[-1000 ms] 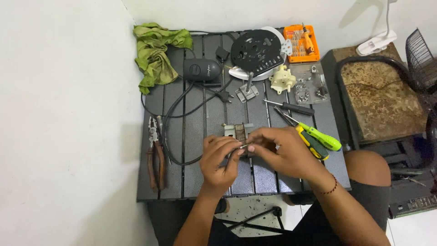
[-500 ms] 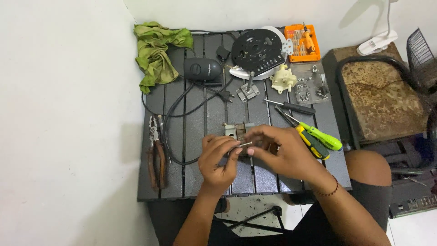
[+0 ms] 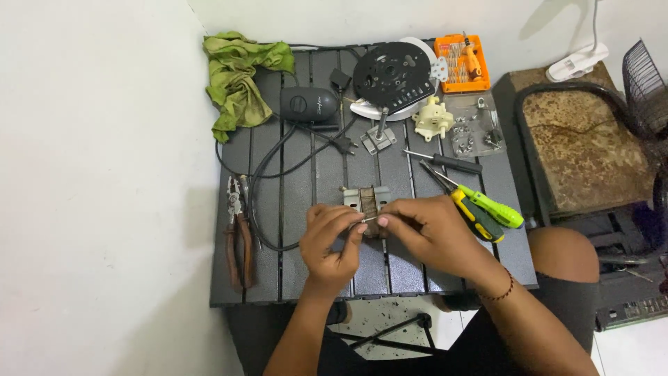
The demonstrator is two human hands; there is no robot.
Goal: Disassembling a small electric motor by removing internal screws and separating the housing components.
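Note:
A small motor stator (image 3: 367,198) with a metal frame and brown copper winding lies on the dark slatted table (image 3: 292,271), partly hidden behind my fingers. My left hand (image 3: 332,240) and my right hand (image 3: 428,230) meet just in front of it. Both pinch a thin pale wire end (image 3: 369,220) between fingertips. The right hand covers the stator's right side.
Brown-handled pliers (image 3: 236,233) lie at the left edge, green-yellow screwdrivers (image 3: 483,209) and a black one (image 3: 445,161) to the right. Behind sit a black adapter (image 3: 309,104) with cable, a green rag (image 3: 240,76), a round black motor plate (image 3: 393,69), an orange bit case (image 3: 460,63), small parts (image 3: 473,132).
The hands shifted slightly; the fingertips drew closer together on the thin wire in front of the stator. Nothing else on the table has moved.

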